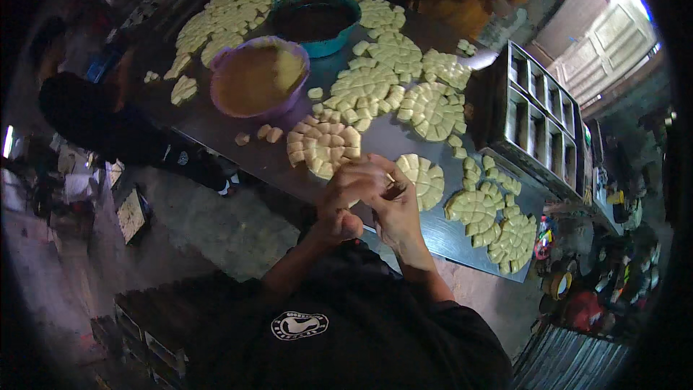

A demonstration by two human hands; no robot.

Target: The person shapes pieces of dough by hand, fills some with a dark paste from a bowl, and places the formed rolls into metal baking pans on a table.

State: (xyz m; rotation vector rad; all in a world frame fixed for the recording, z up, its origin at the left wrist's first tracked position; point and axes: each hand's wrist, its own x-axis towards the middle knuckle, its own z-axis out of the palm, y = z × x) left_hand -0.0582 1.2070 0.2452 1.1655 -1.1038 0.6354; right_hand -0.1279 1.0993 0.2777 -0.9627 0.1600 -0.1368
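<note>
My left hand (pixel 352 191) and my right hand (pixel 397 215) meet over the near edge of the table (pixel 278 186), fingers closed and touching. Whatever they hold is mostly hidden between the fingers; only a pale bit shows. Just beyond my left hand lies a round slab of dough scored into pieces (pixel 323 146). Another cut dough round (pixel 424 180) is beside my right hand. More cut dough rounds (pixel 498 227) spread along the right side. Small dough lumps (pixel 271 133) sit left of the nearest round.
A lilac basin (pixel 297 101) and a teal basin with dark contents (pixel 317 47) stand on the table among more dough (pixel 364 81). Compartmented metal pans (pixel 538 112) are stacked at the right end. A person in black (pixel 94 115) stands left; a person in orange (pixel 462 0) is across the table.
</note>
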